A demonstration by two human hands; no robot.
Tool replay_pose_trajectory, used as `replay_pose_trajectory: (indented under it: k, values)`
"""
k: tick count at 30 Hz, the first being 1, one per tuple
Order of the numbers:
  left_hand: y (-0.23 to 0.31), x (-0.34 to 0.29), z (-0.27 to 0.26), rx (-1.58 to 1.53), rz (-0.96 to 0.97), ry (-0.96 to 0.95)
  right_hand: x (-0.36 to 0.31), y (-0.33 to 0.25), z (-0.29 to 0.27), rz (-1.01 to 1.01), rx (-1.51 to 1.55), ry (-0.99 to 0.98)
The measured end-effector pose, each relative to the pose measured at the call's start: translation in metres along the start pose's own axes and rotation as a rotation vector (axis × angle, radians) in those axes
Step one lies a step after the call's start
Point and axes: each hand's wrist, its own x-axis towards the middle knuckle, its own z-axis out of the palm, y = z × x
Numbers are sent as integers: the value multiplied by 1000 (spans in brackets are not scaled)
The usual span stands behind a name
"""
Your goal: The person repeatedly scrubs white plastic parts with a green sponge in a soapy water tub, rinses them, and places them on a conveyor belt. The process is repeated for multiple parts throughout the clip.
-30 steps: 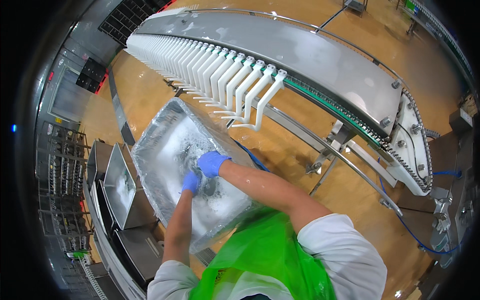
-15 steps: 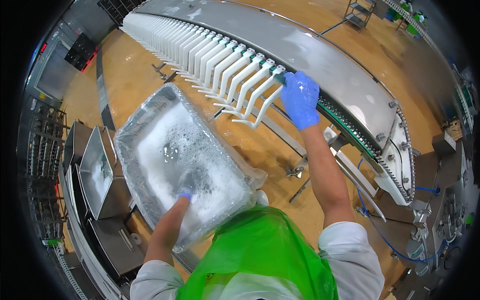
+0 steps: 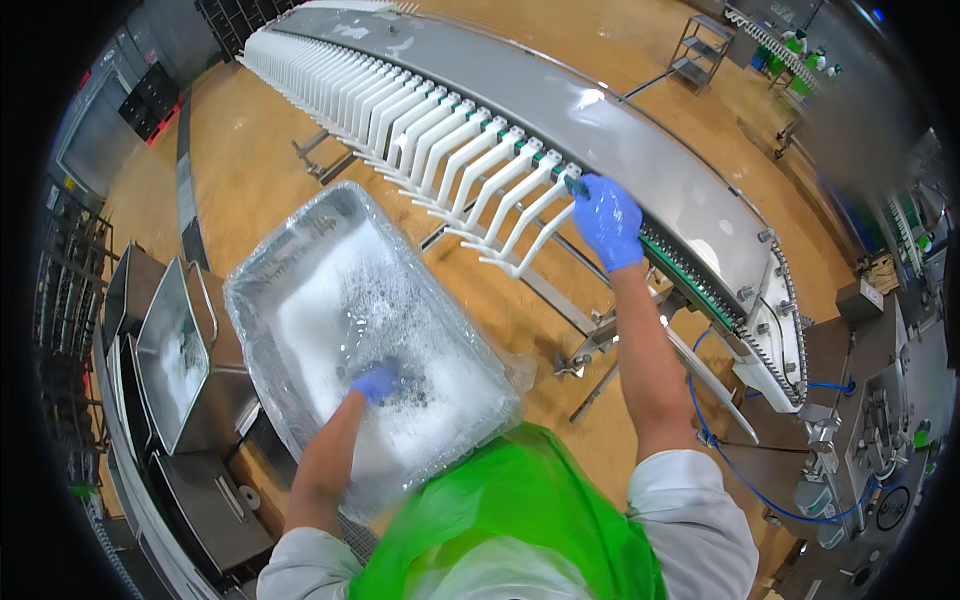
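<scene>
My right hand [image 3: 608,222], in a blue glove, is closed around a small dark green pad [image 3: 576,186] at the near end of a row of white angled prongs [image 3: 510,205]. The prongs stick out from the side of a long, curved steel conveyor [image 3: 640,150]. Most of the pad is hidden by the glove. My left hand [image 3: 378,382], also blue-gloved, is partly sunk in foamy water [image 3: 320,310]; its fingers cannot be made out under the surface. The water fills a large tub [image 3: 262,335] lined with clear plastic, right in front of my green apron.
Steel bins [image 3: 165,350] stand at the left, one with foam inside. A blue hose [image 3: 745,470] curves below the conveyor's near end, where a bare green chain track [image 3: 690,275] runs. A small steel shelf cart [image 3: 698,50] is far off at the upper right.
My left hand has come up a little, so more of its glove shows above the foam. My right hand stays at the end prong with the pad. The whole view has shifted slightly.
</scene>
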Motion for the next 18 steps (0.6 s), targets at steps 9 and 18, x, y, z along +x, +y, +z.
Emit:
replay_pose_trajectory:
  k: [9,18]
  values:
    - [50,-118,-110,-183,-45,215,5,-37,-35,177,96,-136]
    - [55,-112,-147,56,31,566,13,-47,-2,105,-195,-80]
